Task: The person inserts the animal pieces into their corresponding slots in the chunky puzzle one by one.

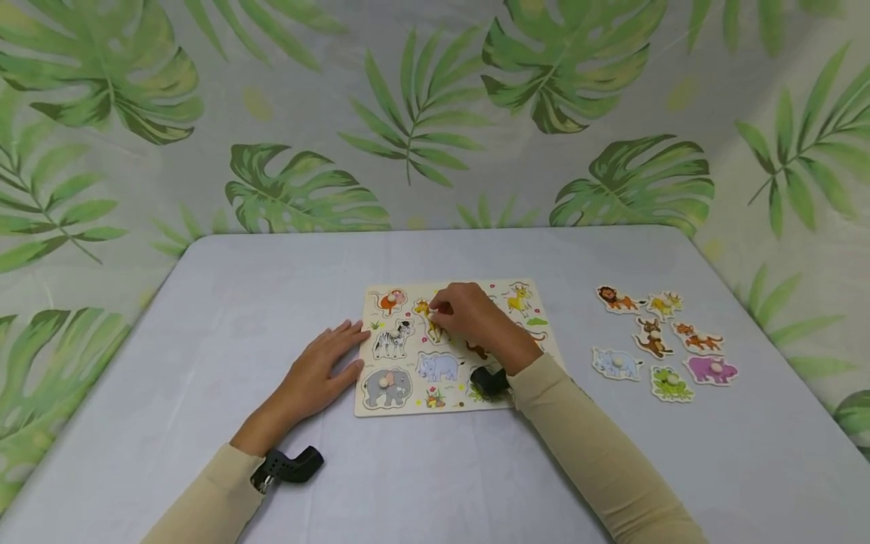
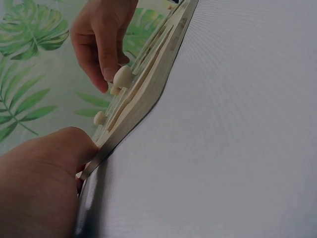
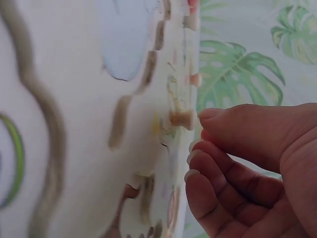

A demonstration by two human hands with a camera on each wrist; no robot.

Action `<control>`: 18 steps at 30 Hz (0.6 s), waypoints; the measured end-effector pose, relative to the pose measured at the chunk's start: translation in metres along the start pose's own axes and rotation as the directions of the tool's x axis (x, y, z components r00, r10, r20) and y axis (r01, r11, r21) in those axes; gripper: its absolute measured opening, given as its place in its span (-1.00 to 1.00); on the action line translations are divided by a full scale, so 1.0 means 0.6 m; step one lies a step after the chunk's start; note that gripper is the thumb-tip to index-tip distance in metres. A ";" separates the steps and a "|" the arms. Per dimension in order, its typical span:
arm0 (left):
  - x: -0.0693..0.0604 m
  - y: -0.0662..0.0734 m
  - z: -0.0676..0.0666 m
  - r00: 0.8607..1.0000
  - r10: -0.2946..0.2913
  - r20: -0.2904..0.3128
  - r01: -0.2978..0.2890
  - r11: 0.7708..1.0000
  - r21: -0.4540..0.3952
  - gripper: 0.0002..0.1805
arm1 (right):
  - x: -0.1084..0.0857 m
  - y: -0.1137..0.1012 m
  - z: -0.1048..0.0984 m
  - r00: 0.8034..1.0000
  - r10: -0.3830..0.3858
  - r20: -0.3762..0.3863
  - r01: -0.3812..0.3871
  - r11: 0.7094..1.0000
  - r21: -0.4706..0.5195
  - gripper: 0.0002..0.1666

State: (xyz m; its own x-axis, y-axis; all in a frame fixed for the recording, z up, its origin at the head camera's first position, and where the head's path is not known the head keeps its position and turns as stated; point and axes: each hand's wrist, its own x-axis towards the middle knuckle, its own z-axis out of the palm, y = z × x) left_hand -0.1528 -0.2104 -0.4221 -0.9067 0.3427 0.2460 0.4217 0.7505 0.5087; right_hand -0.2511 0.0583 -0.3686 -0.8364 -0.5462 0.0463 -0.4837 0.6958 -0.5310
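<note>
A wooden animal puzzle board (image 1: 401,408) lies mid-table. My right hand (image 1: 472,317) is over it, thumb and fingertips beside the knob (image 3: 183,120) of the giraffe piece (image 1: 430,325). A small gap shows between thumb and knob in the right wrist view. The giraffe lies in its outline. My left hand (image 1: 313,374) rests at the board's left edge, fingertips on it; in the left wrist view the thumb (image 2: 74,144) touches that edge. Also in the board sit a monkey (image 1: 390,301), a zebra (image 1: 392,340) and a grey elephant piece (image 1: 389,389).
Loose pieces lie right of the board: lion (image 1: 616,300), yellow horned animal (image 1: 664,305), kangaroo (image 1: 652,338), tiger (image 1: 698,338), pale blue rhino (image 1: 616,364), frog (image 1: 671,385) and purple hippo (image 1: 711,370). A leaf-patterned cloth (image 1: 435,196) hangs behind the white table (image 1: 285,279).
</note>
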 end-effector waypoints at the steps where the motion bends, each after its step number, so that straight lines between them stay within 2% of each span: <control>1: 0.000 0.000 0.000 1.000 0.000 -0.001 0.000 1.000 -0.002 -0.45 | -0.001 0.000 -0.001 1.000 0.001 -0.005 -0.001 1.000 0.001 -0.73; 10: -0.005 -0.004 0.007 1.000 -0.004 -0.004 0.004 1.000 -0.020 -0.45 | -0.007 0.006 -0.009 1.000 -0.017 -0.022 0.017 1.000 0.009 -0.73; 18: -0.001 -0.001 0.001 1.000 -0.013 0.005 0.013 1.000 0.005 -0.45 | -0.009 0.004 -0.030 0.998 -0.036 -0.060 0.037 0.999 0.023 -0.73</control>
State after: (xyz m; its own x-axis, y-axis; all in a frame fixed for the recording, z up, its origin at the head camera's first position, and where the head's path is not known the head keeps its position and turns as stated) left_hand -0.1525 -0.2108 -0.4230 -0.9120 0.3359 0.2356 0.4102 0.7575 0.5079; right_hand -0.2524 0.0716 -0.3547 -0.8325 -0.5417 0.1163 -0.5085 0.6638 -0.5484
